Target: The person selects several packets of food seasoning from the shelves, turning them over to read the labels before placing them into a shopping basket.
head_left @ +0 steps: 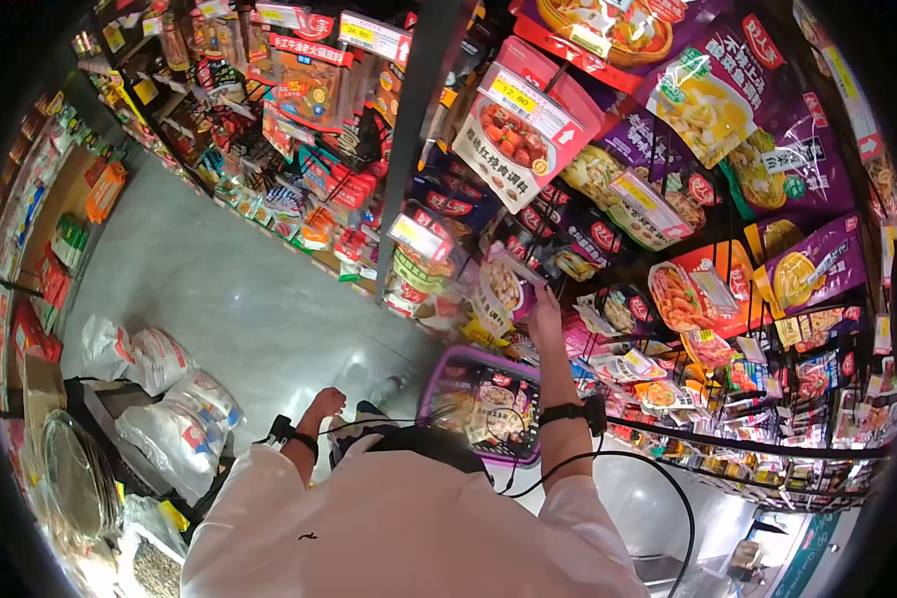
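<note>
My right hand (545,317) reaches up to the rack of hanging food packets. Its fingers are closed on the edge of a seasoning packet (504,285) with a picture of a dish and a pale lower part. Below that hand stands a purple-rimmed shopping basket (431,399) with several seasoning packets (498,407) in it. My left hand (328,403) hangs low over the floor, left of the basket, its fingers curled and nothing showing in them. Both wrists wear black straps.
Large purple pouches (703,95) and a pink packet (528,125) with a price tag hang above the right hand. A dark shelf post (409,149) divides the racks. Plastic-wrapped bags (184,419) lie at the left; a black cable (668,478) loops from the right wrist.
</note>
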`<act>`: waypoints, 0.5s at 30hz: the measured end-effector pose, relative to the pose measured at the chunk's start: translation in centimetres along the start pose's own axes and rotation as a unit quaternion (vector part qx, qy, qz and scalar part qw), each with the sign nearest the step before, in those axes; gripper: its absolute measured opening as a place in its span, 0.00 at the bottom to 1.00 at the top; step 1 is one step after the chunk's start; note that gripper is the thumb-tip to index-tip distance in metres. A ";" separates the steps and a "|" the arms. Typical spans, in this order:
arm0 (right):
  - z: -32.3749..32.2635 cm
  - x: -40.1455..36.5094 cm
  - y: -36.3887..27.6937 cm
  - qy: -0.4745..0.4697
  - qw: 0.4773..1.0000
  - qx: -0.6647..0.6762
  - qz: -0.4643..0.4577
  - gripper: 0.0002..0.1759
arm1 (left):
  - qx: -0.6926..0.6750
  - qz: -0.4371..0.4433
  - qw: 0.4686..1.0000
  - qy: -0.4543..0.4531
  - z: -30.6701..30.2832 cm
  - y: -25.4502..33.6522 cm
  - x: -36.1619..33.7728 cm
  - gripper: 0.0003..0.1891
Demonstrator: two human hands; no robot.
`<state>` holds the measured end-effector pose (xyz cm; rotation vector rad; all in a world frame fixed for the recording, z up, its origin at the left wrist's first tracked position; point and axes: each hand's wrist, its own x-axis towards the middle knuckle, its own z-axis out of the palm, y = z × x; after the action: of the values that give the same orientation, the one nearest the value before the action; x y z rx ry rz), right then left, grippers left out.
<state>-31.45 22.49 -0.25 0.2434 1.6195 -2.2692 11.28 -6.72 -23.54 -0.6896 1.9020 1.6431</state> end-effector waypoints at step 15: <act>-3.0 -11.4 4.4 0.013 0.981 -0.083 0.176 0.16 | -0.060 0.240 0.967 0.057 5.6 13.7 3.6 0.20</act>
<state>-19.43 26.00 -1.35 0.4773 1.6189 -1.8640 -0.32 0.52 -16.82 -0.3916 2.1884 2.0636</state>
